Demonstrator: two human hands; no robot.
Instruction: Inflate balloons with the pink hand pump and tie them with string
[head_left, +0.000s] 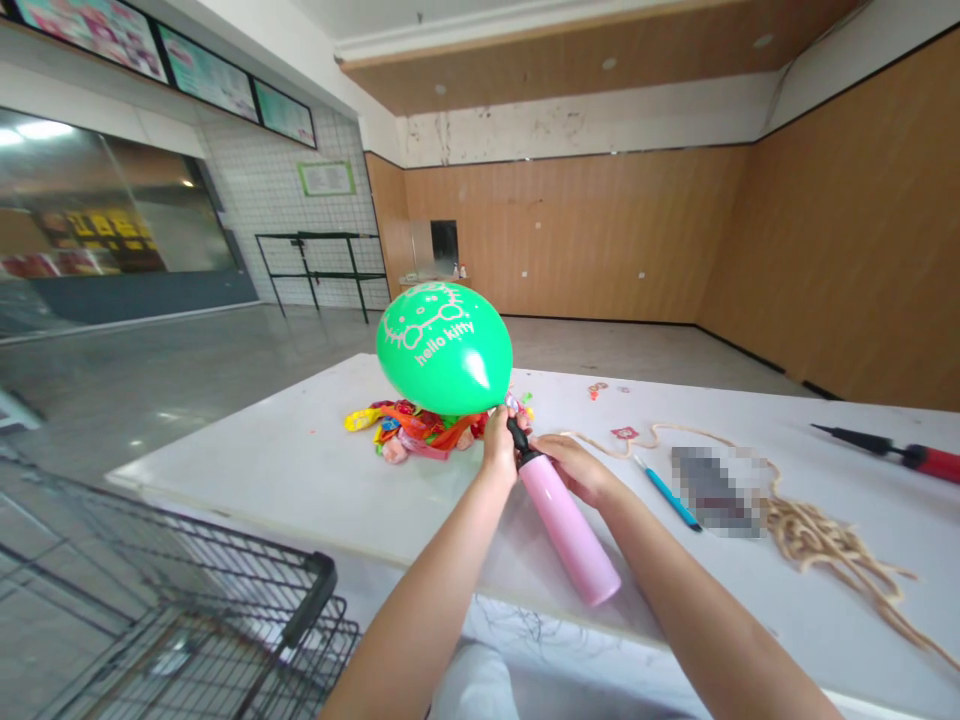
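Observation:
A green inflated balloon (pixel 446 350) with pale "hello kitty" print stands above the table, its neck down at the black nozzle of a pink hand pump (pixel 568 530). My left hand (pixel 500 445) is closed around the balloon's neck where it meets the nozzle. With its fingers at the pump's black collar, my right hand (pixel 576 466) grips the top of the pump; some fingertips are hidden behind it. The pump slants down toward the table's near edge. Behind my left hand lies a pile of limp, multicoloured balloons (pixel 420 432).
On the white table (pixel 292 450), a blue pen (pixel 671 497), a blurred-out object (pixel 716 490) and a heap of beige cord (pixel 817 535) lie to the right. A red-and-black pump (pixel 915 456) lies at the far right. A wire cart (pixel 247 610) stands at the near left.

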